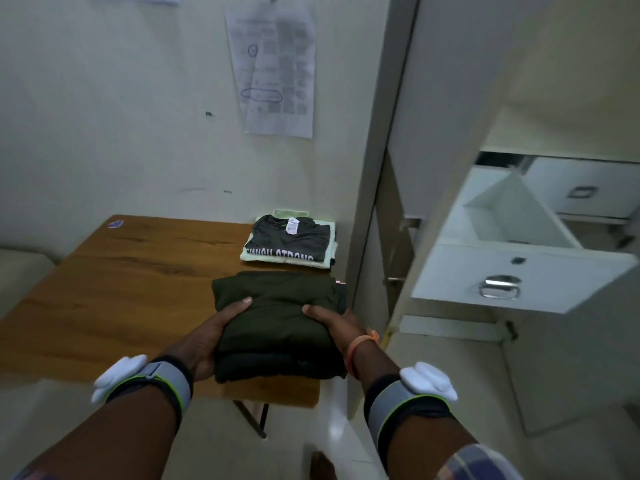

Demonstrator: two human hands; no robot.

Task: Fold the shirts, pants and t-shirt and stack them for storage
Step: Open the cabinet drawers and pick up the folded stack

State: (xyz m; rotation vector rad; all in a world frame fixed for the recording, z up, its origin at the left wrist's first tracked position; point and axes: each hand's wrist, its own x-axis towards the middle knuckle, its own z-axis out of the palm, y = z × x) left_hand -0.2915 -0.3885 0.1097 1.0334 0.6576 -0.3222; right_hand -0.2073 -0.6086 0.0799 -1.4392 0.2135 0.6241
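- Dark olive folded bundle (277, 323) held at the near right corner of the wooden table (121, 289), long axis running away toward the wall, near end overhanging the edge.
- Left hand (211, 336) gripping the bundle's left side, thumb on top, fingers curled under; right hand (334, 325) gripping the right side likewise, equally close.
- Second stack just beyond the bundle: grey printed t-shirt (289, 237) on a pale green garment (287, 259), nearly touching.
- Open white drawer (512, 237) up and to the right of the bundle, likely the storage spot.
- Tall cabinet edge (377, 202) between bundle and drawer, probably needing a lift around it.
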